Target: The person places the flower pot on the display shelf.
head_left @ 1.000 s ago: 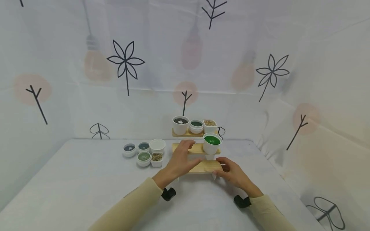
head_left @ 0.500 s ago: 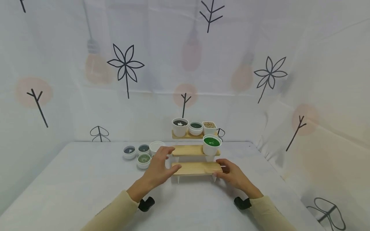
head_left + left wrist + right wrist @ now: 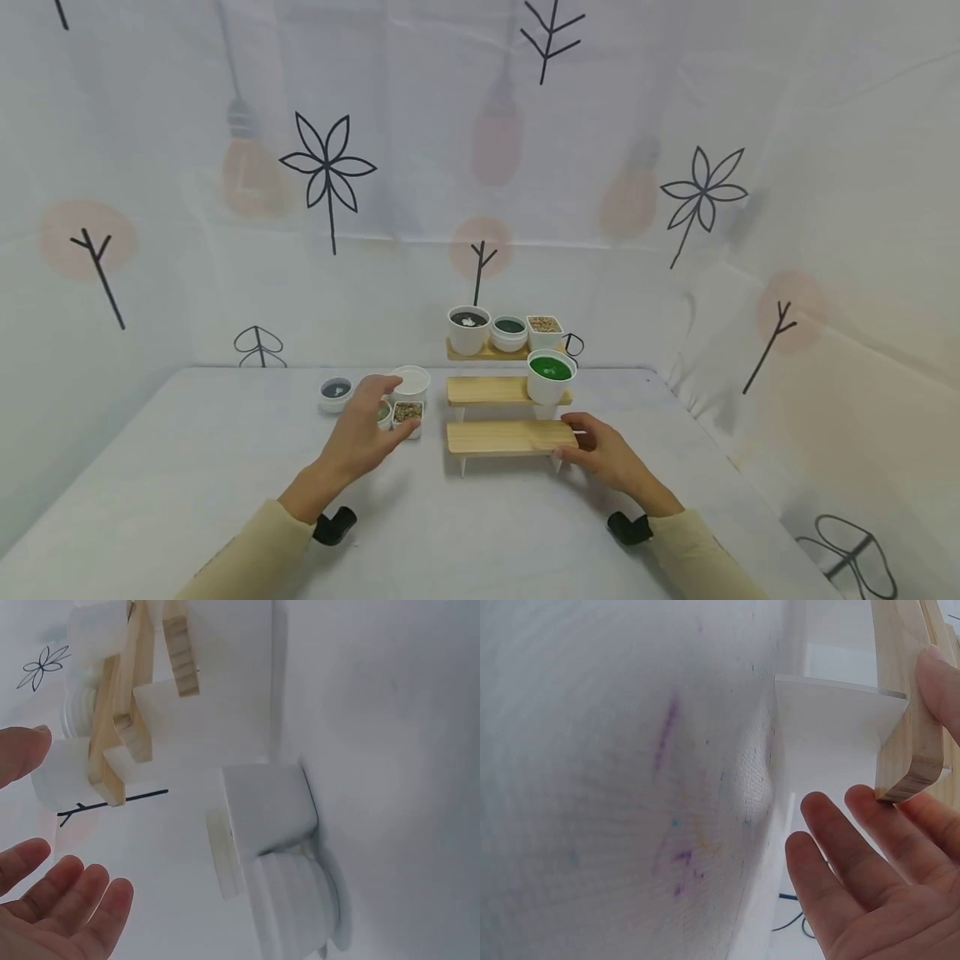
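Observation:
My left hand [image 3: 356, 437] hovers with thumb and fingers spread and nothing between them, in front of the small white pots at left. It partly hides a pot with green filling [image 3: 384, 413]. Beside that stand a square pot of grainy brown filling [image 3: 408, 412], a white round pot [image 3: 411, 382] and a pot with dark filling [image 3: 335, 393]. My right hand [image 3: 607, 454] holds the right end of the lowest board [image 3: 510, 437] of a tiered wooden stand. In the right wrist view its thumb [image 3: 939, 686] lies against the board, with fingers at the corner.
On the stand's middle board [image 3: 486, 390] sits a white pot with bright green filling [image 3: 550, 379]. The top board carries a tall pot with dark filling [image 3: 468, 332], a low green-filled pot [image 3: 509, 332] and a square grainy-filled pot [image 3: 544, 332]. A patterned cloth hangs behind.
My left hand has moved left from in front of the stand to the loose pots, staying spread. My right hand has stayed at the board's end.

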Action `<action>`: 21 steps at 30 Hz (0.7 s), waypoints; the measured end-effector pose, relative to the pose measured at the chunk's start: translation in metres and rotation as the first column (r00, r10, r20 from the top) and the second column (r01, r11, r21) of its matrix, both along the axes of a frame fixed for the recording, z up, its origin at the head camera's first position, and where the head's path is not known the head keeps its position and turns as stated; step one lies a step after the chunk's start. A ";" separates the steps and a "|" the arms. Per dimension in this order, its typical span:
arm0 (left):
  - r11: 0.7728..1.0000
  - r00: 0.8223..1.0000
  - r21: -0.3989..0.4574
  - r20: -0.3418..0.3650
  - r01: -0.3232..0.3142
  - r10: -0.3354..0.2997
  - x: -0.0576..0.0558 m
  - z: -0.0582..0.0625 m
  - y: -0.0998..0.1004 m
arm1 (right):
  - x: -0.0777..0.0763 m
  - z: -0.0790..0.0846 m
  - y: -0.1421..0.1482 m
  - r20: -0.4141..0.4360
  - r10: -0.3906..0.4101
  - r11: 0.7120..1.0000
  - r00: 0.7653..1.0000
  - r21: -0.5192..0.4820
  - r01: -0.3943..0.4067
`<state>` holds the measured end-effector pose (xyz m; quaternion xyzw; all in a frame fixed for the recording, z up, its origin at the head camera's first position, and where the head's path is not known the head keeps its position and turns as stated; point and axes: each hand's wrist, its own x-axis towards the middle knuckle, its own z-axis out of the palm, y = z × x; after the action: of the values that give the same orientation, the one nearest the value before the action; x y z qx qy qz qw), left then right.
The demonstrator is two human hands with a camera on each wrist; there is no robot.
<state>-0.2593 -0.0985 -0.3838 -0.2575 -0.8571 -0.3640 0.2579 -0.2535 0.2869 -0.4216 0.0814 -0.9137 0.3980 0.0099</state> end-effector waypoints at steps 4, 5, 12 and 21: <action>1.000 1.000 -0.002 -0.003 -0.016 0.016 -0.003 -0.005 -0.007 | 0.001 0.000 0.000 0.001 0.000 1.000 1.000 0.000 0.000; 1.000 1.000 0.000 -0.006 -0.018 0.018 -0.004 -0.007 -0.008 | 0.001 0.000 0.000 0.001 -0.001 1.000 1.000 -0.001 0.001; 0.999 0.999 0.012 0.011 -0.036 0.036 -0.011 -0.010 -0.020 | 0.001 0.001 -0.001 0.008 -0.006 1.000 1.000 -0.003 0.006; 0.995 0.991 -0.033 0.097 -0.094 0.097 -0.017 -0.012 -0.030 | 0.002 0.000 0.000 0.006 -0.014 1.000 1.000 0.011 0.014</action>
<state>-0.2765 -0.1282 -0.3962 -0.2017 -0.8852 -0.3512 0.2288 -0.2510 0.2868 -0.4214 0.0741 -0.9165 0.3930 0.0097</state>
